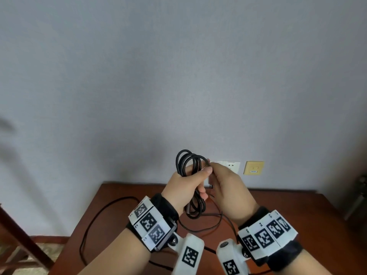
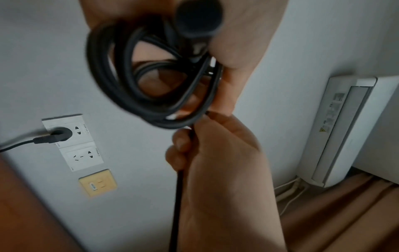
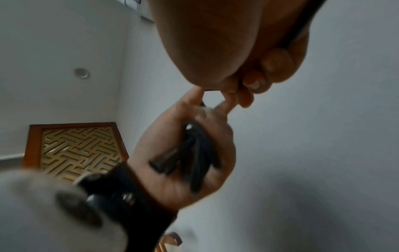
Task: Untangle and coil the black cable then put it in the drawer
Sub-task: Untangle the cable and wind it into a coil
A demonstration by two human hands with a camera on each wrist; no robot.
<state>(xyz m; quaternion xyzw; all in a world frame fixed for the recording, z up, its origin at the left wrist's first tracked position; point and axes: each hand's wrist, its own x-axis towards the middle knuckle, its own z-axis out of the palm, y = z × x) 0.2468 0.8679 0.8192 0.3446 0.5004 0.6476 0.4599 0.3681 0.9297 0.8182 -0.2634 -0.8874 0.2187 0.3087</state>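
We see the left hand (image 1: pixel 184 187) with its grip clamped around a bundle of loops of the black cable (image 1: pixel 188 165), fingers curled about the middle of the coil, loops standing out above and below the fist. The right hand (image 1: pixel 226 187) pinches a single strand of that cable just beside the coil, and the strand runs down through its curled fingers (image 2: pixel 179 146). Both hands are raised above the brown tabletop (image 1: pixel 123 215). More cable lies in loose curves on the tabletop below the coil. Behind the coil, on the grey wall, sit white sockets (image 2: pixel 84 153) and a yellow plate (image 1: pixel 254 167).
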